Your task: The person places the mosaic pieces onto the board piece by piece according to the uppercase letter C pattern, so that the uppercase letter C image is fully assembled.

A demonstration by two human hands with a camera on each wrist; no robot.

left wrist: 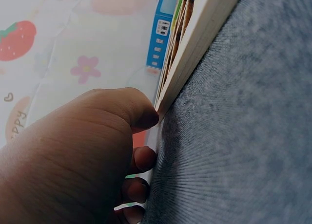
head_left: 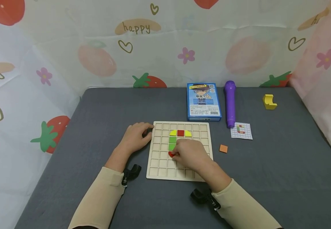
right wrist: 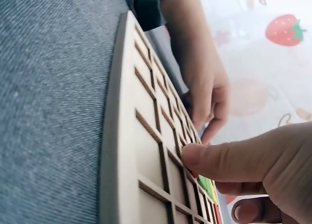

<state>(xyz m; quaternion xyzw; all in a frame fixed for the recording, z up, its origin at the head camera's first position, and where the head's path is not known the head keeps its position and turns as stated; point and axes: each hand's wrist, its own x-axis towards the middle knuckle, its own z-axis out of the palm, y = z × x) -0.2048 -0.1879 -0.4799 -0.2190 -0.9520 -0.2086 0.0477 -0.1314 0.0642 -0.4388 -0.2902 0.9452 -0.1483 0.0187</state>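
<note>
Grey cloth (head_left: pixel 154 206) supports the board (head_left: pixel 162 172). I see the right hand (head_left: pixel 193 155) pinch the red tile (head_left: pixel 170 154), left of centre; likely light, stiff: hold by edges. Left hand (head_left: pixel 135 137), unclenched, touches the board.

A purple microphone (head_left: pixel 230 103) lies between a blue box (head_left: pixel 203 101) and a yellow block (head_left: pixel 269 103), before strawberry-print cloth (head_left: pixel 165 65).

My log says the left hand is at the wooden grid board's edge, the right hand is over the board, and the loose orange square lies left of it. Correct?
Not quite: the head view shows the loose orange square right of the wooden grid board. The rest holds: left hand at its edge, right hand over it.
</note>
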